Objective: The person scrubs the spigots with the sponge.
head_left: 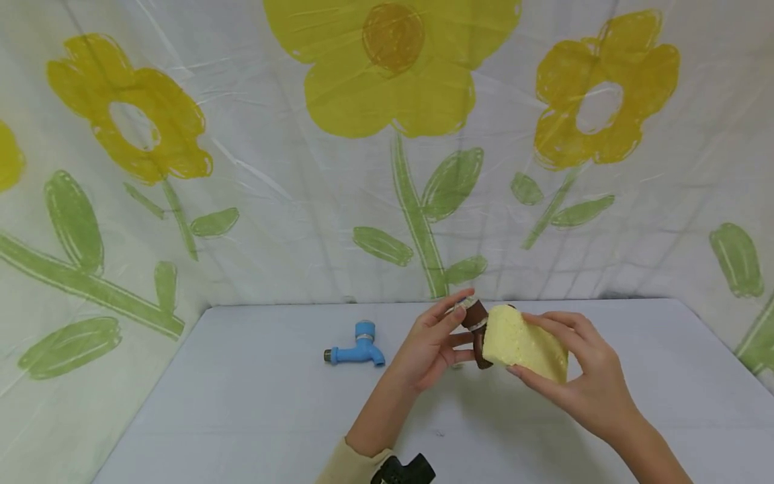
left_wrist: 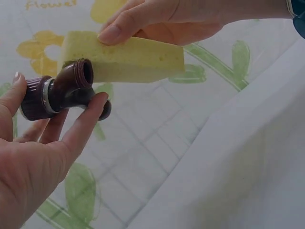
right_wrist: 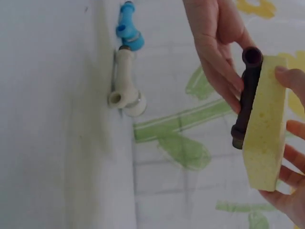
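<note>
My left hand (head_left: 426, 353) holds a dark brown plastic tap (head_left: 476, 314) by its ribbed knob, with the thumb and fingers around it. Pinched between the thumb and fingers of my right hand (head_left: 592, 376) is a pale yellow sponge (head_left: 526, 346). In the head view the sponge covers part of the tap. The right wrist view has the sponge's long side lying along the tap (right_wrist: 248, 95), apparently touching it. In the left wrist view the tap's open spout (left_wrist: 86, 73) overlaps the sponge (left_wrist: 138, 59). Both things are held up above the table.
A blue tap (head_left: 357, 353) lies on the white table (head_left: 242, 403), left of my hands. Beyond it, the right wrist view shows a cream-white tap (right_wrist: 125, 78), mostly hidden in the head view. A flower-printed sheet (head_left: 272, 202) hangs behind the table's back edge.
</note>
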The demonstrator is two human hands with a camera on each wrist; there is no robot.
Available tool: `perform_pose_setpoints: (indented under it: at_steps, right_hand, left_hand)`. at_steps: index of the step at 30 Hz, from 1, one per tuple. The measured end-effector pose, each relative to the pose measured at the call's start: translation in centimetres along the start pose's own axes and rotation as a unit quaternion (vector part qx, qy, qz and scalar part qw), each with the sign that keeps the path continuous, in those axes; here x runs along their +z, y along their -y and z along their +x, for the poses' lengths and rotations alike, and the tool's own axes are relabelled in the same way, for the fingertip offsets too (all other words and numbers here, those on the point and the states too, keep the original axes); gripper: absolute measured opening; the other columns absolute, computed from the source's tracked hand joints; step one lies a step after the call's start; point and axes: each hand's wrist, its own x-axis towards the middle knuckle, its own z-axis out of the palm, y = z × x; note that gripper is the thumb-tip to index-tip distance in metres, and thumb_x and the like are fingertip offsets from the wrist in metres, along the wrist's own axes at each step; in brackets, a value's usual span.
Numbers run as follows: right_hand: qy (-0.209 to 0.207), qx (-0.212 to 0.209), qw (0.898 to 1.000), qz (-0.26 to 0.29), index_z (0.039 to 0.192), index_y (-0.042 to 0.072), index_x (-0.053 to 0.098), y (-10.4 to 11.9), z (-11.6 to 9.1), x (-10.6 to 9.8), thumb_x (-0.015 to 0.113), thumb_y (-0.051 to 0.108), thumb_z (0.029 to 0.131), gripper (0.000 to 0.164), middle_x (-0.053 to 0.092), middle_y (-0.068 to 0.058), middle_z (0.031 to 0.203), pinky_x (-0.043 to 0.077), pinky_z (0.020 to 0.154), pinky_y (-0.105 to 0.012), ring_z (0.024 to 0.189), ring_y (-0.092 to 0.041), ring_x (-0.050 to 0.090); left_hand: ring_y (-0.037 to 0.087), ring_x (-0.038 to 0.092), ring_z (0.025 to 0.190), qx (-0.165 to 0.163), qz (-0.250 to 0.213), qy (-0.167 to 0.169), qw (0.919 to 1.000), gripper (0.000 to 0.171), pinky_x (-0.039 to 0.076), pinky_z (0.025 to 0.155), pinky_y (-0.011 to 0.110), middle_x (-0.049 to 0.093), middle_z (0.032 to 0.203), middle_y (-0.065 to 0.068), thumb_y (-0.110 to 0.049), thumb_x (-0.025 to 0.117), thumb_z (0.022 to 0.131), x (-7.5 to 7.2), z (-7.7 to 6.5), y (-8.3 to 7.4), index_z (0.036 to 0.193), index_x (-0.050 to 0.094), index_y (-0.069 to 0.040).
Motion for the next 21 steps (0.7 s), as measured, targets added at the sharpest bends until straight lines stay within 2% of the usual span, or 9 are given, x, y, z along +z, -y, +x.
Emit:
perform_pose_setpoints:
  at_steps: [5, 8, 11, 13, 15, 18, 21]
  right_hand:
    - [-0.032, 0.027, 0.998, -0.040, 0.125, 0.007, 0.077, -0.27, 0.34, -0.52, 0.101, 0.015, 0.063, 0.067, 0.065, -0.002, 0.116, 0.039, 0.091, -0.003, 0.116, 0.006, 0.052]
    - [-0.050, 0.040, 0.996, -0.054, 0.125, 0.006, 0.077, -0.40, 0.47, -0.76, 0.099, 0.011, 0.063, 0.066, 0.063, 0.003, 0.115, 0.037, 0.089, -0.004, 0.115, 0.008, 0.050]
    - [-0.043, 0.037, 0.997, -0.046, 0.125, 0.006, 0.077, -0.36, 0.49, -0.83, 0.098, 0.008, 0.062, 0.067, 0.061, 0.007, 0.117, 0.038, 0.090, -0.004, 0.116, 0.006, 0.050]
    - [-0.026, 0.028, 0.999, -0.031, 0.125, 0.006, 0.077, -0.22, 0.47, -0.78, 0.101, 0.025, 0.068, 0.065, 0.061, 0.007, 0.119, 0.039, 0.092, -0.005, 0.118, 0.004, 0.051]
    - [-0.014, 0.006, 1.000, -0.015, 0.124, 0.005, 0.077, -0.06, 0.47, -0.61, 0.095, 0.047, 0.077, 0.065, 0.063, 0.001, 0.119, 0.040, 0.094, -0.005, 0.119, 0.001, 0.052]
    - [-0.015, -0.037, 0.999, 0.001, 0.121, 0.001, 0.076, 0.18, 0.57, -0.22, 0.075, 0.067, 0.087, 0.074, 0.064, -0.008, 0.117, 0.041, 0.098, -0.007, 0.121, -0.002, 0.052]
    - [-0.031, -0.078, 0.997, 0.003, 0.117, -0.002, 0.076, 0.47, 0.67, 0.10, 0.074, 0.067, 0.089, 0.074, 0.064, -0.017, 0.113, 0.041, 0.100, -0.007, 0.121, -0.003, 0.053]
  left_hand:
    - [0.029, 0.070, 0.110, 0.008, -0.016, 0.015, 0.9997, 0.035, 0.056, 0.100, 0.060, 0.067, 0.121, 0.002, -0.024, 0.050, 0.114, 0.07, -0.10, -0.07, 0.143, 0.058, -0.005]
    - [0.029, 0.071, 0.110, 0.009, -0.022, 0.019, 0.9995, 0.036, 0.053, 0.102, 0.065, 0.068, 0.122, 0.004, -0.024, 0.048, 0.115, 0.06, -0.17, -0.15, 0.143, 0.057, -0.006]
    - [0.027, 0.073, 0.105, 0.008, -0.018, 0.021, 0.9996, 0.043, 0.058, 0.099, 0.059, 0.064, 0.125, 0.007, -0.026, 0.046, 0.115, 0.03, -0.21, -0.22, 0.153, 0.050, -0.007]
    - [0.023, 0.074, 0.100, 0.008, -0.012, 0.018, 0.9997, 0.045, 0.062, 0.094, 0.049, 0.062, 0.125, 0.007, -0.027, 0.044, 0.116, 0.03, -0.18, -0.21, 0.157, 0.046, -0.009]
    - [0.020, 0.075, 0.093, 0.010, -0.006, 0.012, 0.9999, 0.047, 0.064, 0.087, 0.039, 0.061, 0.123, 0.007, -0.027, 0.042, 0.116, 0.07, -0.16, -0.21, 0.159, 0.043, -0.009]
    - [0.016, 0.075, 0.086, 0.013, -0.002, -0.001, 0.9999, 0.044, 0.063, 0.080, 0.031, 0.062, 0.117, 0.003, -0.026, 0.043, 0.116, 0.15, -0.16, -0.11, 0.154, 0.047, -0.004]
    - [0.015, 0.074, 0.081, 0.014, -0.010, -0.006, 0.9998, 0.031, 0.063, 0.078, 0.031, 0.063, 0.111, 0.000, -0.024, 0.044, 0.116, 0.32, -0.21, 0.00, 0.138, 0.057, -0.007]
